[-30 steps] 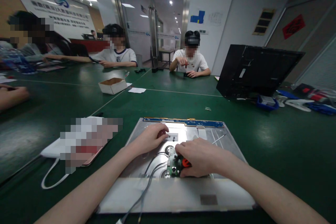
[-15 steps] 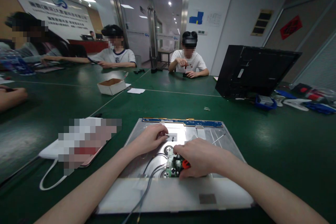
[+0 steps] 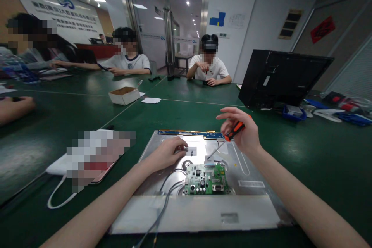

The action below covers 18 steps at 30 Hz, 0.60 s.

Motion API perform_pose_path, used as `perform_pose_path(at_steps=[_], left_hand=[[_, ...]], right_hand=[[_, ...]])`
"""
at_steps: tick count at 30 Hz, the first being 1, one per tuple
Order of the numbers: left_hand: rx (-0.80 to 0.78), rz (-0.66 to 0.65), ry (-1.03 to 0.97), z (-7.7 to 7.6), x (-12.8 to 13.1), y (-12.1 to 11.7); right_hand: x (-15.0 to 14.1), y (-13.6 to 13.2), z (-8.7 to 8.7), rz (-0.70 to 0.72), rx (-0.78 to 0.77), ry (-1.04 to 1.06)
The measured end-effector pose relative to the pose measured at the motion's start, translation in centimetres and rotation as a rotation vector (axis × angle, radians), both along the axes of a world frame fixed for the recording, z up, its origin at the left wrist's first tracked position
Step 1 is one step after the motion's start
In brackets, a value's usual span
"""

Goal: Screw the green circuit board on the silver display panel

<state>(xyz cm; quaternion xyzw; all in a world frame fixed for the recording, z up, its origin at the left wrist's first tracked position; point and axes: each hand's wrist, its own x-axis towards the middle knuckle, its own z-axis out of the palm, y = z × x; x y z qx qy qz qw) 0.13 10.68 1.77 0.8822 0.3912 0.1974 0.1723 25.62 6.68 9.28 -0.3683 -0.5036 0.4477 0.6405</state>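
Observation:
A flat metal display panel [image 3: 247, 211] lies in front of me, with a green circuit board [image 3: 206, 180] at its middle and a blue circuit strip [image 3: 180, 134] along its far edge. Over the panel's right side, my right hand [image 3: 247, 133] grips a screwdriver [image 3: 236, 130] with an orange and black handle. Its shaft slants down and left, the tip just beyond the green board. My left hand [image 3: 167, 154] rests on the panel's left part, fingers curled and thumb near the fingertips; whatever they pinch is too small to make out. Dark cables [image 3: 166, 203] run from the board's left side toward me.
Left of the panel lie a white corded item and a pinkish one [image 3: 116, 155], both pixelated. A cardboard box [image 3: 124, 96] and white paper [image 3: 151, 100] lie farther off. A black monitor [image 3: 281, 81] and blue tray [image 3: 294, 114] stand right. Several people sit around the green table.
My right hand has lifted off the green board and moved up and right, turning the screwdriver so its shaft points down-left. The whole board now shows. My left hand stays almost in place.

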Motion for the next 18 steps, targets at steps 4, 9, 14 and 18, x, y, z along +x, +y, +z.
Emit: perform_pose_path(at_steps=[4,9,14,18], left_hand=[[-0.005,-0.012,0.011,-0.1,0.0,-0.1],[-0.027,-0.026,0.01,0.0,0.2,-0.2],[-0.036,-0.035,0.001,0.1,0.4,-0.2],[-0.036,-0.035,0.003,0.1,0.4,-0.2]], right_hand=[[0.2,1.2,-2.9,0.116,-0.311,0.125],[-0.1,0.4,-6.4,0.211,-0.435,0.132],[-0.8,-0.4,-7.4,0.287,-0.464,0.141],[-1.0,-0.4,-7.7,0.323,-0.45,0.131]])
